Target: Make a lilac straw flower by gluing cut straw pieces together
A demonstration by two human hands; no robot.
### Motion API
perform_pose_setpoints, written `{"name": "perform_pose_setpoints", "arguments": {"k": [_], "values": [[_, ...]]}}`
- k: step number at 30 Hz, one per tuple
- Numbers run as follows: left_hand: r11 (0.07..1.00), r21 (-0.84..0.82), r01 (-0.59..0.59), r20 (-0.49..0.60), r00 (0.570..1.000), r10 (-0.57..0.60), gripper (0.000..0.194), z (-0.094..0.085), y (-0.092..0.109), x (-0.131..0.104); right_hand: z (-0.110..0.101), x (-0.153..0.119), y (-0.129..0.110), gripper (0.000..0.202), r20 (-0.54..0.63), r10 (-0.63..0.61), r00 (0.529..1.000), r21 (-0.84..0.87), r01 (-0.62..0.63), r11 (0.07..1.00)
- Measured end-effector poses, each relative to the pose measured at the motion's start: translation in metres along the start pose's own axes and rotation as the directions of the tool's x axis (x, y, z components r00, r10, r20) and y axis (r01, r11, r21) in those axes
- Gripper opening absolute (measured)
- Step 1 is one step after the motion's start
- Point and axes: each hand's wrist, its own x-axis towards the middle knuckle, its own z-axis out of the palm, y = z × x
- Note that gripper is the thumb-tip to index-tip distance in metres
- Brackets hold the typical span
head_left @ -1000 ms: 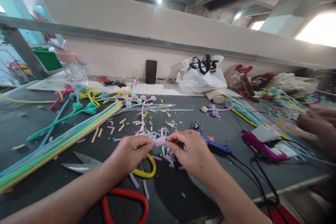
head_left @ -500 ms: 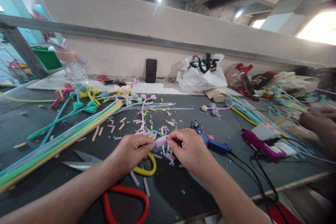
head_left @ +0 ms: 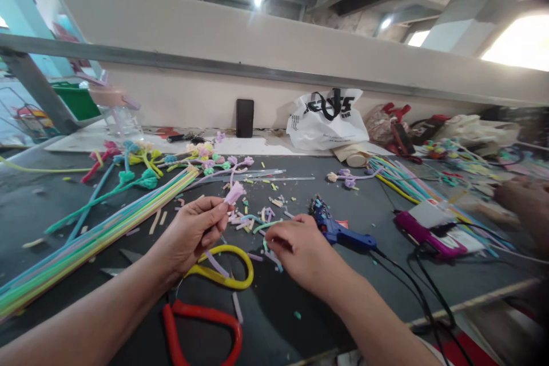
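My left hand (head_left: 199,226) pinches a small pale purple pipe-cleaner tuft (head_left: 234,193), its fluffy end pointing up and away. My right hand (head_left: 295,243) is low over a pile of short pipe-cleaner scraps (head_left: 270,254), thumb and fingers drawn together and pointing down. A light green strip (head_left: 261,226) lies against its fingers; whether they grip anything is hidden. Large scissors with one yellow handle (head_left: 246,274) and one red handle (head_left: 206,311) lie under and beside my left forearm, their blades partly covered. A blue glue gun (head_left: 343,231) rests right of my right hand.
A bundle of long coloured pipe cleaners (head_left: 107,234) lies at left, finished-looking flower stems (head_left: 141,177) behind it. Behind stand a phone (head_left: 245,118) and a white bag (head_left: 328,126). At right are a purple device (head_left: 429,234) with black cables and another person's hand (head_left: 521,200).
My hands have separated. The left one has moved back left with the purple tuft, now turned upright; the right one has let go of it and lowered to the scraps.
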Motion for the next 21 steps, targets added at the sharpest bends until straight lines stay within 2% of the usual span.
{"name": "perform_pose_setpoints", "arguments": {"k": [3, 6, 8, 14, 21], "values": [[0.998, -0.048, -0.048, -0.013, 0.999, 0.047, 0.017, -0.005, 0.004, 0.003, 0.014, -0.001, -0.008, 0.012, 0.1, -0.064, 0.993, -0.04, 0.068, 0.997], [0.99, -0.106, -0.091, -0.022, 0.996, 0.089, 0.016, -0.012, 0.007, 0.007, 0.017, 0.0, -0.01, 0.013, 0.166, -0.083, 0.983, -0.059, 0.094, 0.994], [0.984, -0.147, -0.101, -0.024, 0.995, 0.099, 0.016, -0.016, 0.009, 0.009, 0.016, 0.002, -0.006, 0.015, 0.163, -0.085, 0.983, -0.05, 0.094, 0.994], [0.975, -0.193, -0.107, -0.022, 0.994, 0.105, 0.017, -0.018, 0.008, 0.01, 0.015, 0.023, 0.0, 0.015, 0.029, -0.031, 0.999, -0.096, 0.033, 0.995], [0.982, -0.15, -0.115, -0.008, 0.993, 0.116, 0.02, -0.014, 0.007, 0.01, 0.04, 0.067, -0.023, 0.016, 0.104, -0.194, 0.976, -0.219, 0.212, 0.952]]}}
